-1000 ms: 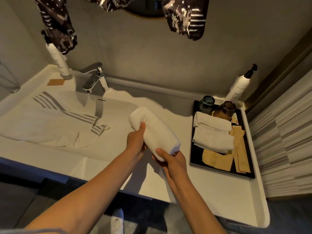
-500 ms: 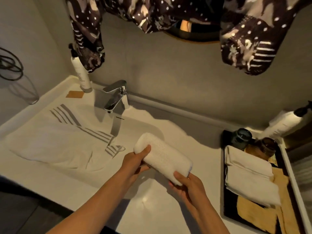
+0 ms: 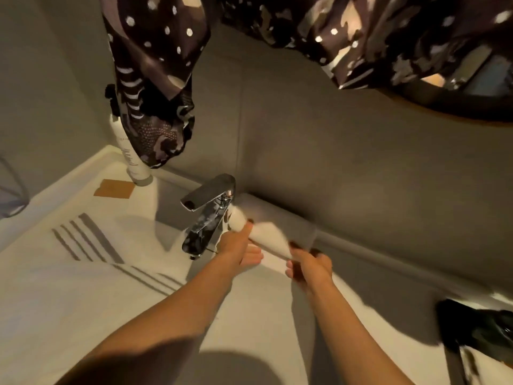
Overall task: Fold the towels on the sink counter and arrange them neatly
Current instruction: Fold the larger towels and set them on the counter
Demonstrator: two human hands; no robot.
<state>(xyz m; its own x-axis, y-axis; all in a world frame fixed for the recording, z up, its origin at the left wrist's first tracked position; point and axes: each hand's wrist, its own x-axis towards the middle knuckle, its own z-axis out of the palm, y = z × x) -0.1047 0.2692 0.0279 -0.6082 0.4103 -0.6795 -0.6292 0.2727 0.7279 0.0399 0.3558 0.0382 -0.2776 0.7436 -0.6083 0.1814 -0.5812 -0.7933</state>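
Both hands — left hand (image 3: 236, 250), right hand (image 3: 311, 266) — grip the rolled towel (image 3: 270, 237) by its ends, probably parking it beside the faucet (image 3: 206, 215) — blurred.

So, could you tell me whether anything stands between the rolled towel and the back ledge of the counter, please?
Nothing visible does. Both the left hand and the right hand hold the rolled towel right at the back ledge. The faucet stands beside the roll's left end, not behind it.

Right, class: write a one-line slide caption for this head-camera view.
Both hands set a rolled white towel against the back ledge beside the chrome faucet.
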